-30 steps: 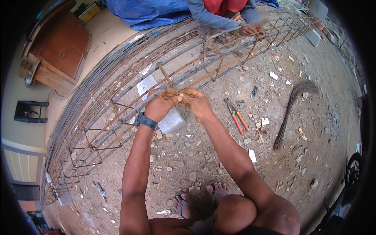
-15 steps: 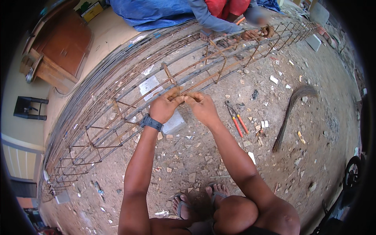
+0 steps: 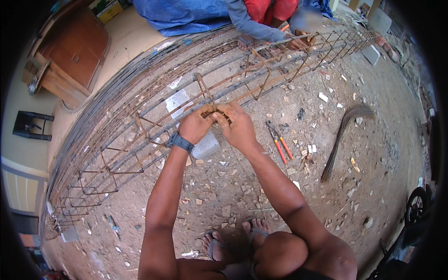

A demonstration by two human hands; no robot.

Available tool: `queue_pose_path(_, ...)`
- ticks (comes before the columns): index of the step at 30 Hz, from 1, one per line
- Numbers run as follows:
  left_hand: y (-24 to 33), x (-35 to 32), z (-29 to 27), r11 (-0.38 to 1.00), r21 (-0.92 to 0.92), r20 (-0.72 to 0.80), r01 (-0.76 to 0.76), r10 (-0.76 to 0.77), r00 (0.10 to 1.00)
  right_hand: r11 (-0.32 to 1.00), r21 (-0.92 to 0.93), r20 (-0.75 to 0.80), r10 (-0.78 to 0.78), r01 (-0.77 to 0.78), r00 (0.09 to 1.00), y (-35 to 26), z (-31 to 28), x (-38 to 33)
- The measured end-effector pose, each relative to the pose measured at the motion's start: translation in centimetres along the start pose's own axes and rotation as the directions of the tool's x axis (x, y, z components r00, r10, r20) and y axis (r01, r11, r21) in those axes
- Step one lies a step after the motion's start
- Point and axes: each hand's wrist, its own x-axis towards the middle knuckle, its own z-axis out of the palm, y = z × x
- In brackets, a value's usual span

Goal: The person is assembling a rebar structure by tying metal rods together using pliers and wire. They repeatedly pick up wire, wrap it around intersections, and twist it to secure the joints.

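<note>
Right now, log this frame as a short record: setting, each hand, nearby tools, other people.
setting: dirt ground strewn with rubble, long rusty rebar cage lying across it
left hand: gripping a cage bar, wristwatch on the wrist
right hand: pinching at the same joint
tools: red-handled pliers on the ground, broom further right
others: co-worker's hand on the cage's far end

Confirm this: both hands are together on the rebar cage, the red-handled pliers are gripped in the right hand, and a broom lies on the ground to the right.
Not quite. The red-handled pliers lie on the ground beside the right hand, not in it, as the head view shows. The rest holds: both hands, left hand included, meet on the rebar cage; the broom lies right.
</note>
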Motion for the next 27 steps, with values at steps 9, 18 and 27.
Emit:
queue_pose_path(9,0.5,0.3,-1.0,0.972,-0.208,0.204,0.111,-0.068,0.977,0.995,-0.043,-0.225,-0.099,0.092,0.969,1.2,2.3,-1.5)
queue_pose_path(18,-0.1,2.4,-1.6,0.853,-0.360,0.439,0.378,-0.202,0.875,0.681,0.571,0.034,0.540,-0.459,0.841,-0.5,2.7,-2.3)
queue_pose_path(27,0.1,3.9,-2.1,0.883,-0.349,0.401,0.314,-0.163,0.902,0.687,0.337,0.263,0.587,-0.643,0.765,-1.2,-0.3,0.2)
